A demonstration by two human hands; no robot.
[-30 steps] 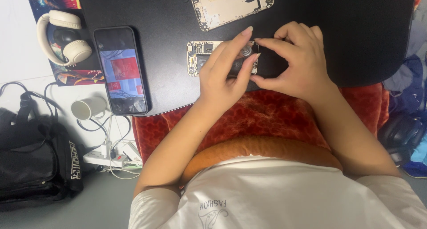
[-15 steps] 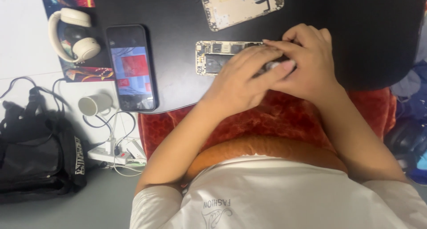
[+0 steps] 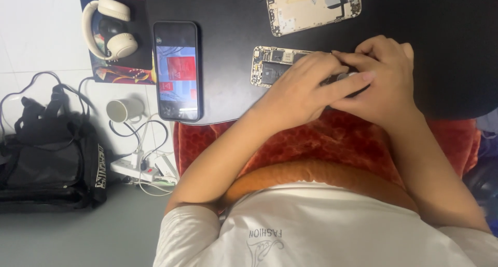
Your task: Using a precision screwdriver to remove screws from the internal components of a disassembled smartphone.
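Head view, looking down.

Tabletop [image 3: 228, 7]: matte black, smooth, with a rounded near edge.

Circuit board [image 3: 270, 65]: flat, rectangular, gold-edged with dark chips, lying on the tabletop; its right part is hidden under the hands.

Left hand [image 3: 306, 88]: laid over the board, fingers [image 3: 358, 79] stretched long and nearly flat, tips pressed onto a small dark part at the board's right end. Whether they grip it cannot be told.

Right hand [image 3: 386, 83]: curled close, fingers bent inward and meeting the left fingertips over the same dark part; what it clasps is hidden.

Phone shell [image 3: 313, 7]: pale gold metal, open and hollow, lying further up the tabletop, apart from the hands.

Smartphone [image 3: 177, 70]: glossy black slab, screen lit red, well left of the board.

Headphones [image 3: 110, 27]: cream, padded, on a colourful mat.

Cushion [image 3: 321, 142]: rust-red, velvety, on the person's lap.

Floor, left: black fabric bag [image 3: 49, 163], white cup [image 3: 124, 110], white power strip [image 3: 137, 169] with tangled cables.
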